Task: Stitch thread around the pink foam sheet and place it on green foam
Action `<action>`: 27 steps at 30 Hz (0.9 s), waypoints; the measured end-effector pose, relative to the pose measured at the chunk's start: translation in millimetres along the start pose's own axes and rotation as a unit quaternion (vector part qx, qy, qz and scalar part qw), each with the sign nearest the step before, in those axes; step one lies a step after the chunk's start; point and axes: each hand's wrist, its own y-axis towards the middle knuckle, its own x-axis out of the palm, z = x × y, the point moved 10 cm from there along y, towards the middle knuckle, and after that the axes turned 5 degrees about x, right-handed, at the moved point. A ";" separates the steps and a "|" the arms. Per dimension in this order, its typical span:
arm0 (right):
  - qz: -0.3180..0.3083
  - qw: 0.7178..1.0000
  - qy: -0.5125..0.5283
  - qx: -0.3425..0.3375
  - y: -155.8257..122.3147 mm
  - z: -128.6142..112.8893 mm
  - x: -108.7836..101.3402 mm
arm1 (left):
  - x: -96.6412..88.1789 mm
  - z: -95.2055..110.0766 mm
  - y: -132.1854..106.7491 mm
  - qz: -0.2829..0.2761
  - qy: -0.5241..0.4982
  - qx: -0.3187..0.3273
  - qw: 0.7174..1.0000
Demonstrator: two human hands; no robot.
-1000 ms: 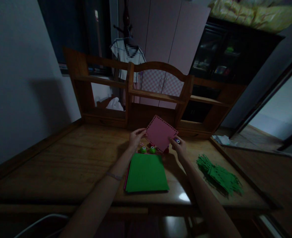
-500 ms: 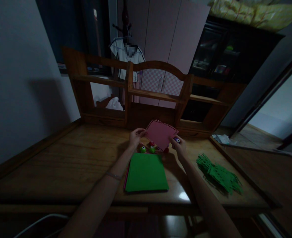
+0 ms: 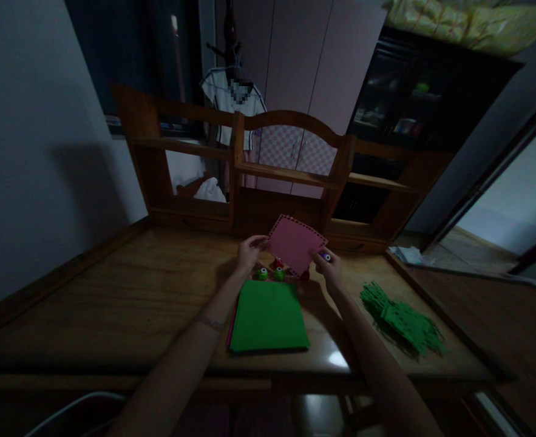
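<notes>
A pink sheet of paper (image 3: 296, 244) with rows of small punched holes along its edges is held up, tilted, over the back of the desk. My left hand (image 3: 250, 255) pinches its left corner. At the right corner, my right hand (image 3: 329, 267) grips the sheet, and a small purple craft punch (image 3: 325, 257) with a white eye-like spot shows in that hand. Green craft punches (image 3: 261, 274) and red pieces stand below the sheet, partly hidden by it. Nearest me lies a stack of green paper (image 3: 270, 317), with pink showing at its left edge.
Cut green paper (image 3: 404, 321) with lacy, punched edges lies in a heap on the right of the wooden desk (image 3: 158, 291). A wooden shelf unit (image 3: 286, 173) rises along the desk's back. Further off stand a hung shirt and a dark cabinet.
The pink sheet's top edge has tipped up slightly, showing more of its face. Both hands stay almost where they were, still gripping it.
</notes>
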 end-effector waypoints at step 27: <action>0.002 1.000 -0.003 -0.006 1.3 2.6 0.1 | -0.7 9.6 -0.9 0.000 0.075 0.041 0.996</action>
